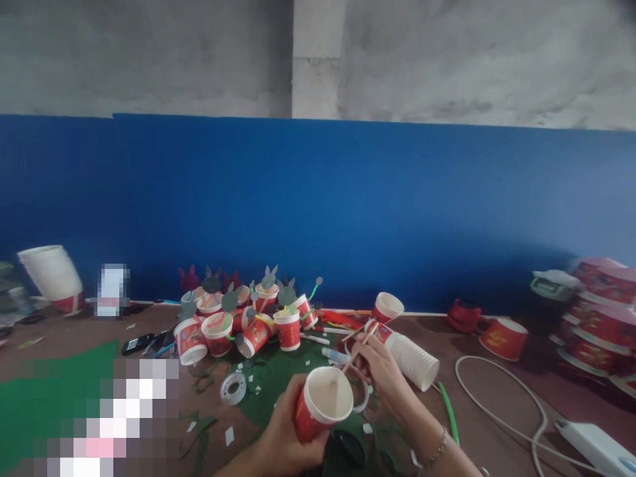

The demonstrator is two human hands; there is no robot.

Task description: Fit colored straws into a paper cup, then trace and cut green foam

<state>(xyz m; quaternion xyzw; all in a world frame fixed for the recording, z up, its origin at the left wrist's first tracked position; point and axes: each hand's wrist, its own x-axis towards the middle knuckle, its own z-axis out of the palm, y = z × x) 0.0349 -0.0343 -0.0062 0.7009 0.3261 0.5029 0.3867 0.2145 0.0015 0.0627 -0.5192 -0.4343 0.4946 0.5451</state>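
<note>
My left hand (284, 430) is wrapped round a red paper cup (328, 397) with a white rim, its opening tilted toward me. At the right of its rim, my right hand (375, 364) pinches a thin tan stick (350, 362); whether its lower tip touches the cup I cannot tell. Just beyond that hand lies a stack of paper cups (410, 361) on its side, with a single upright cup (388, 307) behind. A roll of tape (233, 389) rests left of my hands. Nearby is a small glue-like tube (336, 356).
Several decorated cups (287, 330) with grey and red animal-head cutouts and coloured stems crowd the table's back. Green paper (54, 391) and white scraps (229, 436) lie about. At right are a looping white cable (497, 371), a power strip (599, 445) and stacked red tubs (603, 324).
</note>
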